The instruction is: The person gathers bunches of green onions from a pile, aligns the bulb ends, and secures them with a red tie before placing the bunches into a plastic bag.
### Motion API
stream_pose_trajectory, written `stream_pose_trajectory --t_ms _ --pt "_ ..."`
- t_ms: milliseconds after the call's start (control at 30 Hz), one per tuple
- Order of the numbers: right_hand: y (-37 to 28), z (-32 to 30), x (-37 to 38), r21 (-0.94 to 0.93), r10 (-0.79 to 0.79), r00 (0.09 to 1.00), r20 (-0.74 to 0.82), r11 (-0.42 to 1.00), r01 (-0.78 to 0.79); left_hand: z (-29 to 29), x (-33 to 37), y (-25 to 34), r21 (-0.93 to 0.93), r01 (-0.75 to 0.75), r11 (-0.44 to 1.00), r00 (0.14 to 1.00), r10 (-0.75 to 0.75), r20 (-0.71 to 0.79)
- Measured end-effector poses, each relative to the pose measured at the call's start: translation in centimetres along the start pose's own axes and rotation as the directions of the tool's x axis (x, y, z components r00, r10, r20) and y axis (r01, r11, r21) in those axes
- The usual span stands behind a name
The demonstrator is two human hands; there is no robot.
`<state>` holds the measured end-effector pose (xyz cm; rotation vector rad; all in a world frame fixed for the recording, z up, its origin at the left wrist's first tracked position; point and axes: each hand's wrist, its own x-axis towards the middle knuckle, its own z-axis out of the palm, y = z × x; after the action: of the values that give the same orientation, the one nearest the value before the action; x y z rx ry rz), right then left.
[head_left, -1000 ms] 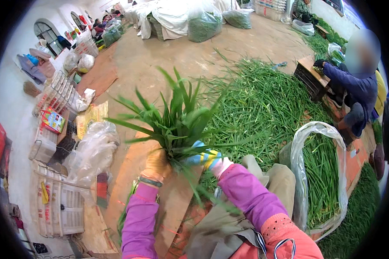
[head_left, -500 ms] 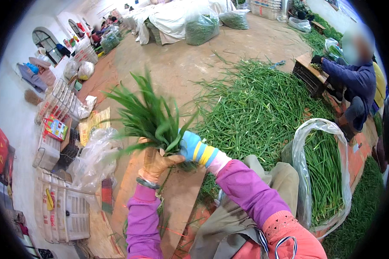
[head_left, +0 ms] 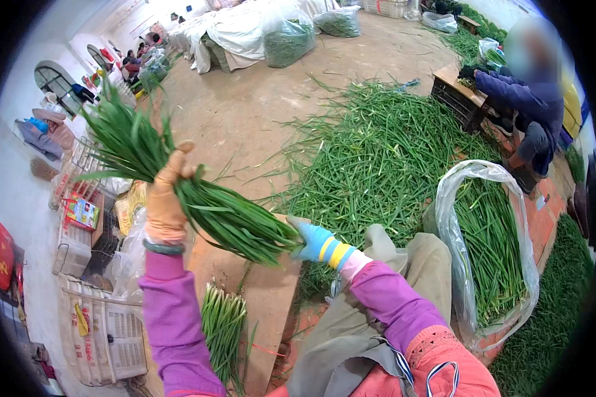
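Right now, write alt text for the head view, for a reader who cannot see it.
Two gloved hands hold a bundle of long green leaves slantwise above a board: the left hand grips its middle, the right hand its cut ends. A heap of loose greens covers the floor ahead, beside a clear bag of greens.

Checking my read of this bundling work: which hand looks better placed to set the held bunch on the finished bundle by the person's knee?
Probably left: the left hand grips the bunch of green leaves mid-length, above the finished bundle. The right hand only pinches the cut ends.
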<state>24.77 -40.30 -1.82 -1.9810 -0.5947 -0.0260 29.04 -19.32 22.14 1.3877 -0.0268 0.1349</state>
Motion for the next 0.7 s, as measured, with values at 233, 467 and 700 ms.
stream_pose_trajectory --t_ms 233,467,700 --pt "8.3 -1.3 -5.1 0.118 0.368 0.925 -0.091 0.927 -0.357 -0.9 1.4 4.8 -0.192 -0.154 0.969 0.985 0.166 0.051" --pt "-2.8 -12.3 -0.3 -0.49 0.356 0.923 -0.143 0.785 -0.379 -2.8 1.2 11.2 -0.548 -0.007 0.836 0.918 0.223 0.328" --pt "-9.1 -12.9 1.2 -0.093 -0.193 0.972 0.132 0.974 0.206 0.1 0.4 12.0 -0.441 -0.05 0.896 0.877 0.25 0.409"
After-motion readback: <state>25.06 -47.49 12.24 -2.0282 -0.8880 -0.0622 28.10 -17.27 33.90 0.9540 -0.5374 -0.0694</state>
